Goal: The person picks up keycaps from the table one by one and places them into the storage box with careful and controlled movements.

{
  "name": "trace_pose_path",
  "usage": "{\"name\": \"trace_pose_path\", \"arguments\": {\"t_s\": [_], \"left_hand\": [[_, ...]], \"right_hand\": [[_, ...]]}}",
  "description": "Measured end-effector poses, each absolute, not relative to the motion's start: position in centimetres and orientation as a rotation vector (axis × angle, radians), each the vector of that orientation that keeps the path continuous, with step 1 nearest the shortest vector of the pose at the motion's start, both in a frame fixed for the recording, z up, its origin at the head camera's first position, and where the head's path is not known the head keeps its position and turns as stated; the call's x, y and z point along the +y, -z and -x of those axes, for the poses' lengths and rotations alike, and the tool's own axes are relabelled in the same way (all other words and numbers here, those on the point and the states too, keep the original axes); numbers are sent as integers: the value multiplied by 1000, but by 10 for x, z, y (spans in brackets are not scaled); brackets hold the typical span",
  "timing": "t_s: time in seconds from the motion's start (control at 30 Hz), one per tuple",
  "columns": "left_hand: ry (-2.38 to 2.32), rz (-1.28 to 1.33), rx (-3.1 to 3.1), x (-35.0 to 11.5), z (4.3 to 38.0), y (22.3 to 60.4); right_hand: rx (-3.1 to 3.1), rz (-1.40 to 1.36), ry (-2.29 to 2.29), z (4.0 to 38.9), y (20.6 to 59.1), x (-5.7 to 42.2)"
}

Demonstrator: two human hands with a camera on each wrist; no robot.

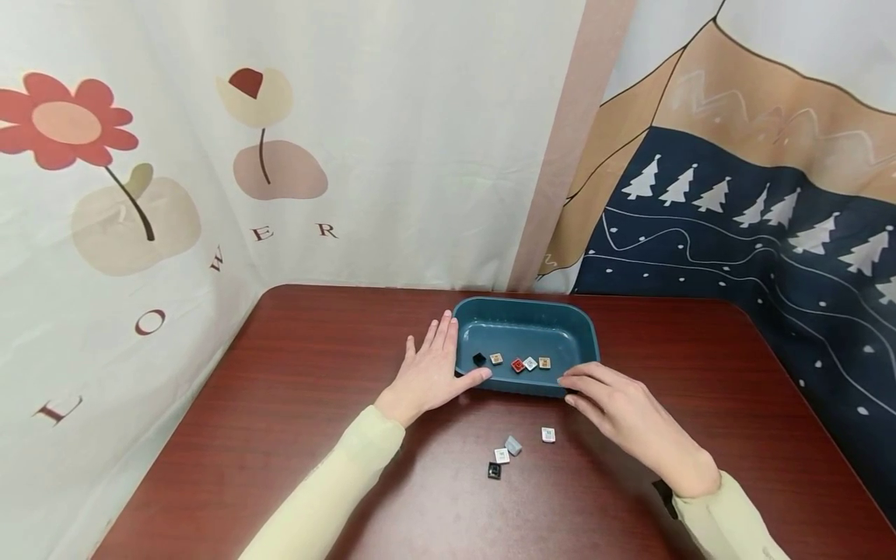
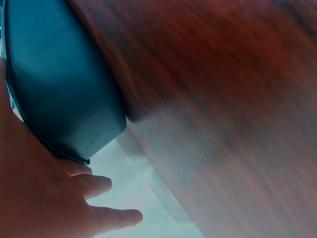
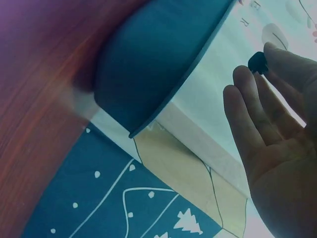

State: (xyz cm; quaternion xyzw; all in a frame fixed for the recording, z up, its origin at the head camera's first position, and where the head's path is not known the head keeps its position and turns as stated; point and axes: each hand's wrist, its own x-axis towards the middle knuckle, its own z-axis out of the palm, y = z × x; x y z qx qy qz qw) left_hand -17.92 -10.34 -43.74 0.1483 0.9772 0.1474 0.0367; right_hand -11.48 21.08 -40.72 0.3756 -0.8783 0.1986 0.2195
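Observation:
A teal plastic tray (image 1: 525, 308) stands at the back of the table, several small keycaps inside, among them a red keycap (image 1: 517, 365) and a black keycap (image 1: 479, 359). My left hand (image 1: 428, 373) lies along the tray's left side with straight fingers, its thumb over the front rim. In the left wrist view, the left fingers (image 2: 94, 186) reach past the tray's corner. At the front right corner is my right hand (image 1: 623, 412). The right wrist view shows it pinching a small dark keycap (image 3: 257, 63) between thumb and fingertips; the head view hides this piece.
In front of the tray lie several loose keycaps: a black one (image 1: 494, 470), a white one (image 1: 502, 456), a grey one tipped on its side (image 1: 513, 445) and another white one (image 1: 548, 435). Printed curtains (image 1: 420, 155) hang behind the brown table (image 1: 336, 334).

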Motion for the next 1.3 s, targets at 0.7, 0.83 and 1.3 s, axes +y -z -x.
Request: {"name": "trace_pose_path", "arguments": {"t_s": [0.7,0.83,1.3], "left_hand": [[-469,-433,2987,-103,180,438],[-469,-427,2987,-103,180,438],[-485,-428,2978,-103,180,437]], "right_hand": [[-2564,-923,-642,164,383,189],[-2609,-900,-641,175,382,184],[-2812,-841,-603,208,403,180]]}}
